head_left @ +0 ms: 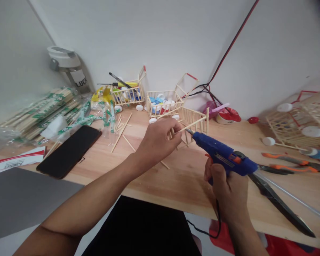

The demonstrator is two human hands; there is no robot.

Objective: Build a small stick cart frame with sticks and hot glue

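Observation:
My right hand [226,185] is wrapped round the handle of a blue hot glue gun [224,153], whose nozzle points left. A clear glue stick [290,193] sticks out of its back end. Between the fingertips of my left hand [161,137], a thin wooden stick [193,123] is pinched, slanting up to the right. The nozzle is close to this stick; whether they touch I cannot tell. Just behind my left hand stands a small basket frame of wooden sticks [196,115], partly hidden by the hand.
Two stick carts [164,103] holding bottle caps stand by the wall. Wrapped chopsticks [42,110], a bottle [72,69] and a phone [69,151] lie or stand left. Orange-handled pliers [296,163], scissors-like black blades [282,206] and more stick carts [304,117] are right. Loose sticks [122,133] lie mid-table.

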